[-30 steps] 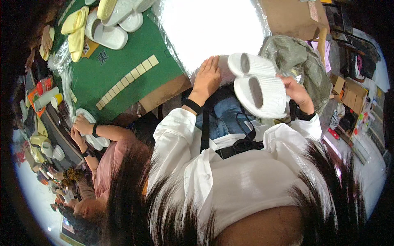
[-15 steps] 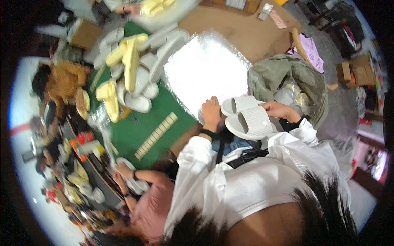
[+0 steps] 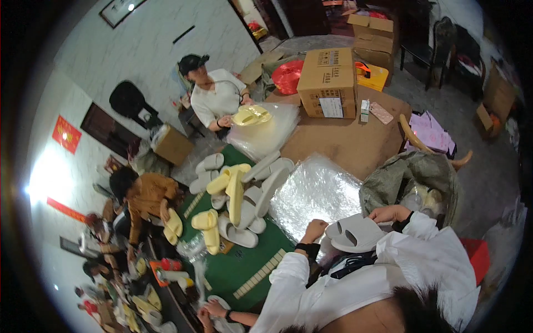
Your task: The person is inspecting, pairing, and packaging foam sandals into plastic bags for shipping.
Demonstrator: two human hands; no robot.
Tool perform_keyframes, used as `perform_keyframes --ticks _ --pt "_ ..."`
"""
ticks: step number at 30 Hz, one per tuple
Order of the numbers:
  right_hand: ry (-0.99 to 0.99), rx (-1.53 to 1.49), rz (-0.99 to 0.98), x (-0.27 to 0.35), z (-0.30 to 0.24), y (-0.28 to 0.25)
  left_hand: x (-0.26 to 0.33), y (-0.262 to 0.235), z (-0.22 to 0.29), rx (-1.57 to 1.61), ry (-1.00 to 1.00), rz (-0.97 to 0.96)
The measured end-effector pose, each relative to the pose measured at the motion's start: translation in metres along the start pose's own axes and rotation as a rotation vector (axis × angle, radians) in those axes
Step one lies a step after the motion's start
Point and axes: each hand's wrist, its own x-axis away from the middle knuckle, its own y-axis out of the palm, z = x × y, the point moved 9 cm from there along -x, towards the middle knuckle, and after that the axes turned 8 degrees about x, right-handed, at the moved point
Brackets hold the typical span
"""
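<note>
Your right hand [image 3: 391, 213] grips the pair of white slippers [image 3: 355, 233] at its far edge, long axis running left to right in front of your chest. Your left hand [image 3: 315, 228], curled shut, sits just left of it, beside the clear bag stack [image 3: 316, 191] on the bench [image 3: 344, 144].

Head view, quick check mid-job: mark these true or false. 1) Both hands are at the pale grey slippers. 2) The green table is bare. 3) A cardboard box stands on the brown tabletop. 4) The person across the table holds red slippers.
1) True: the right hand grips the pale grey slippers at their far edge, and the left hand touches their left end.
2) False: white and yellow slippers lie piled on the green table.
3) True: the cardboard box stands there.
4) False: that person holds yellow slippers.
</note>
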Motion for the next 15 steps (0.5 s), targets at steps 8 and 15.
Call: perform_keyframes --ticks 8,15 --pt "-0.138 -0.145 -0.066 -0.022 -0.007 -0.039 -0.005 -0.005 -0.017 -0.063 0.012 0.335" --pt "-0.018 -0.024 0.114 0.004 -0.013 -0.078 0.011 0.032 0.053 -0.239 0.362 0.024"
